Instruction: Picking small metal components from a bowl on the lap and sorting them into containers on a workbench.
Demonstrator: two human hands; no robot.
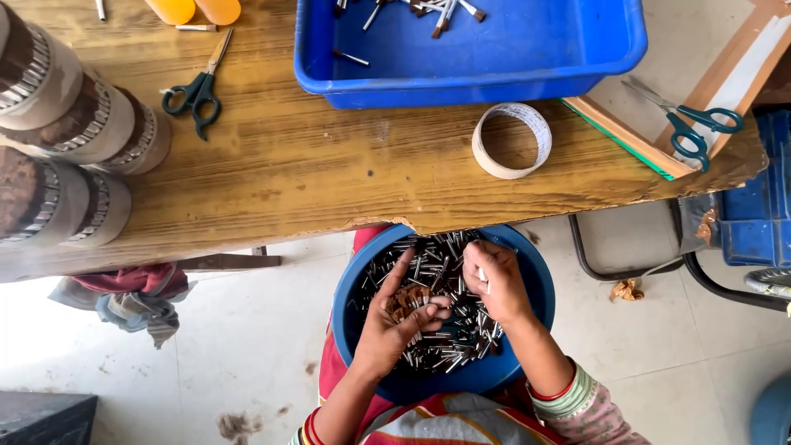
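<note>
A round blue basin (535, 272) rests on my lap below the table edge, filled with many small metal-shafted brush pins (437, 272). My left hand (395, 321) is cupped inside it and holds a bunch of pins with brown bristle ends against the palm. My right hand (496, 282) hovers over the pile at the right, fingers pinched on a single pin. The two hands are close together, nearly touching.
A wooden table (288, 165) lies ahead with a blue tray (494, 49) holding a few pins, a tape roll (512, 140), green-handled scissors (196, 89) and a second pair (692, 124), plus stacked cylindrical rolls (66, 124) at left. A cloth (140, 297) hangs under the table.
</note>
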